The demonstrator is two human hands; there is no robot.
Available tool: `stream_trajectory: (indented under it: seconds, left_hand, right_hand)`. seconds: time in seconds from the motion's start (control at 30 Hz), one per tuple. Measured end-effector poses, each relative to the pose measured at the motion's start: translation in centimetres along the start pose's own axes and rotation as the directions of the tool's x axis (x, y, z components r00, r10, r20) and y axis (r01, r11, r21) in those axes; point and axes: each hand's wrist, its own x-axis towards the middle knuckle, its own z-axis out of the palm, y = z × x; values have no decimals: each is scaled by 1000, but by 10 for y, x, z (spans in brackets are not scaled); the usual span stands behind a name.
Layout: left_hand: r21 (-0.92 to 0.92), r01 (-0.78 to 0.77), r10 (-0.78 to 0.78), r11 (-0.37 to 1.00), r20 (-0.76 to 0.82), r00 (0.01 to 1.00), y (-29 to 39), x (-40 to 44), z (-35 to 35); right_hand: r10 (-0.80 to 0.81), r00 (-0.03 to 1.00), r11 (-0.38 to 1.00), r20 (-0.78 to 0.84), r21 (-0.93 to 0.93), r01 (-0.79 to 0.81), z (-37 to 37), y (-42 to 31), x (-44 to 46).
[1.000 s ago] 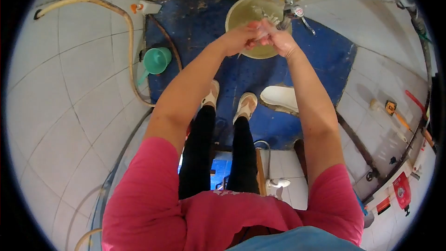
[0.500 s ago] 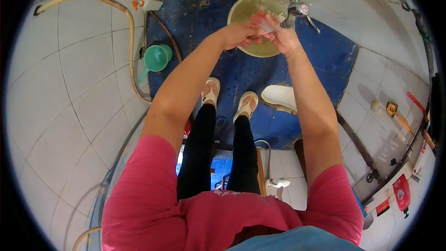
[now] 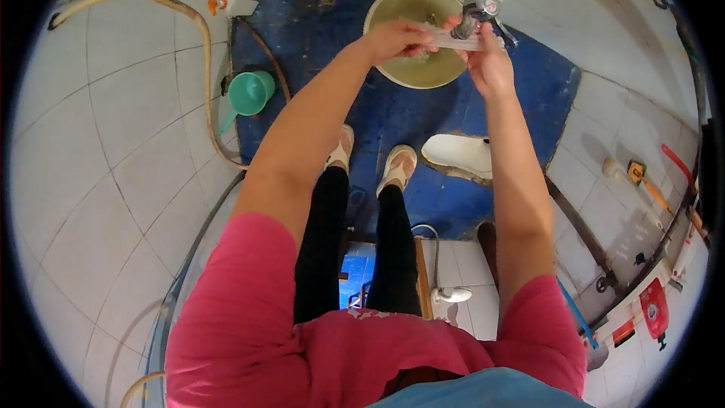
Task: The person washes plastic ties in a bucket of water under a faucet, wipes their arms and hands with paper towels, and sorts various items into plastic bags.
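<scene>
Both hands are under the metal tap (image 3: pixel 477 1), above a round, pale yellow-green basin (image 3: pixel 387 13). Between them they stretch or hold level a thin, whitish, see-through strip (image 3: pixel 447 41), perhaps plastic; its exact kind is not clear. My left hand (image 3: pixel 399 39) grips its left end with bent fingers. At the other end, my right hand (image 3: pixel 488 63) has its fingers closed around the strip, right beside the tap spout. The spout hides part of the strip and some right-hand fingers. Inside the basin is a small dark spot I cannot make out.
A green dipper (image 3: pixel 251 93) lies by the left wall near a yellowish hose (image 3: pixel 208 53). A white squat toilet pan (image 3: pixel 457 153) is set in the blue floor (image 3: pixel 325 38) right of my feet. A brush and a scraper (image 3: pixel 638 174) hang on the right wall.
My hands have moved apart and slightly right, and the strip between them now shows at full length. The right hand has come up beside the tap.
</scene>
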Motion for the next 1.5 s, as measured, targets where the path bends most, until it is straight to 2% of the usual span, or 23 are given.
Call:
stream_trajectory:
  seconds: [0.07, 0.33, 0.4, 0.53, 0.6, 0.63, 0.67, 0.7, 0.73, 0.77, 0.8, 0.83, 0.87, 0.9, 0.93, 0.97, 1.13, 1.23, 1.27, 1.3, 1.37, 1.43, 1.5]
  left_hand:
    - [-99, -7, 4, 995, -32, 999, -2, 4, 12]
    - [-399, -95, 40, 912, -144, 989, -38, 37, 16]
    - [-619, -234, 91, 750, -253, 963, -50, 40, 25]
    - [-790, -143, -27, 596, -198, 980, -25, 10, 57]
    - [-848, -210, 142, 487, -161, 977, -31, 7, 55]
    - [-848, -212, 140, 487, -163, 977, -44, 10, 45]
    - [-911, -191, 423, 364, -21, 906, -57, 12, 32]
    - [-960, -124, 678, 253, 84, 730, -65, 13, 24]
    - [-959, -125, 678, 253, 84, 730, -49, 1, 33]
    - [-950, -239, 452, 198, -128, 883, -33, -13, 44]
    - [-915, -362, 175, 178, -333, 927, -21, -24, 52]
    - [-914, -365, 175, 177, -335, 926, -23, -21, 50]
    - [-797, -438, 242, 415, -367, 898, -27, -14, 47]
    - [-618, -491, 316, 614, -377, 871, -29, -7, 46]
    - [-621, -491, 315, 611, -378, 870, -27, -3, 46]
    - [-598, -510, 327, 619, -394, 859, -22, 1, 45]
    - [-651, -492, 244, 578, -438, 865, -25, 23, 37]
    - [-757, -471, 159, 454, -451, 878, -24, 25, 46]
    - [-728, -436, 114, 529, -448, 887, -25, 25, 49]
    - [-696, -396, 69, 599, -448, 891, -25, 26, 51]
    - [-672, -383, 103, 633, -417, 903, -24, 31, 59]
    - [-648, -369, 133, 666, -384, 914, -28, 39, 63]
    - [-463, -272, 163, 844, -261, 951, -26, 43, 65]
  right_hand:
    - [-62, 991, 994, -118, 81, 72, -3, 1, -6]
    - [-156, 975, 964, -159, 190, 185, -8, -2, -21]
    - [-167, 970, 952, -176, 228, 205, -5, 6, -19]
    - [-123, 970, 915, -208, 355, 192, 3, 33, 1]
    - [-33, 970, 879, -242, 455, 144, 26, 36, 6]
    - [-17, 977, 869, -214, 480, 120, 30, 37, 10]
    - [-15, 977, 869, -212, 482, 117, 36, 40, 14]
    - [36, 968, 825, -249, 553, 112, 39, 44, 20]
    - [89, 955, 776, -282, 621, 111, 38, 49, 28]
    - [40, 975, 796, -221, 597, 103, 30, 62, 36]
    - [41, 975, 796, -218, 598, 100, 18, 77, 45]
    - [-99, 993, 733, 64, 679, 30, 5, 90, 53]
    - [-256, 912, 678, 321, 732, -68, -2, 97, 56]
    - [-253, 912, 680, 322, 730, -69, 12, 91, 50]
    - [-137, 985, 802, 102, 596, 50, 40, 78, 38]
    - [-62, 987, 902, -145, 416, 118, 57, 69, 31]
    - [-74, 984, 971, -161, 213, 108, 57, 62, 28]
    - [-116, 970, 993, -214, 9, 121, 51, 59, 19]
    - [-146, 958, 986, -246, -120, 120, 47, 58, 14]
    - [-149, 957, 985, -248, -118, 122, 45, 53, 8]
    - [-164, 946, 964, -279, -250, 94, 39, 44, -5]
    - [-177, 913, 978, -368, -167, 123, 24, 47, -8]
    - [-163, 878, 986, -450, -37, 164, 14, 44, -14]
